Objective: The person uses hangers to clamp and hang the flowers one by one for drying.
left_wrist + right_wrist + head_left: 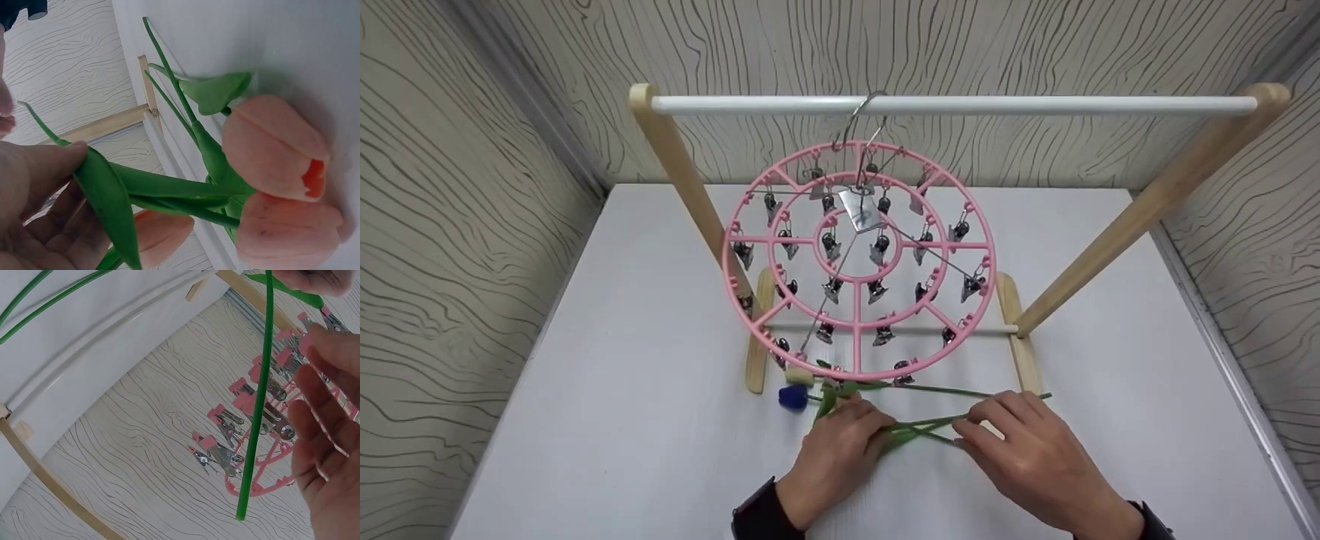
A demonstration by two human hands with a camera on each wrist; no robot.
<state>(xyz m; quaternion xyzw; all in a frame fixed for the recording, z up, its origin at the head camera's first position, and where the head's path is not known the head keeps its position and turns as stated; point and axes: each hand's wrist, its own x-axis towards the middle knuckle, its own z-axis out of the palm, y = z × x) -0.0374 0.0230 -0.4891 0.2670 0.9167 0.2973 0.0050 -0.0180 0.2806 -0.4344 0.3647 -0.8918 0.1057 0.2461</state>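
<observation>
In the head view my left hand [844, 450] lies low over the table, in front of a pink clip hanger. Its thumb and fingers pinch an artificial tulip by its green leaf and stem [104, 180]. Close by in the left wrist view are pink tulip heads [275, 146]; which one belongs to the pinched stem, I cannot tell. My right hand [1035, 450] hovers around the stem ends with its fingers loosely bent. Seen from the right wrist, a green stem [260, 399] passes beside those fingertips, with a gap between.
The round pink hanger [857, 326], carrying many metal clips, hangs by its hook from the white bar [960, 106] of a wooden stand [1147, 214]. Beneath its front rim lie a blue tulip head [793, 397] and a cream one [799, 375] on the white table [622, 420].
</observation>
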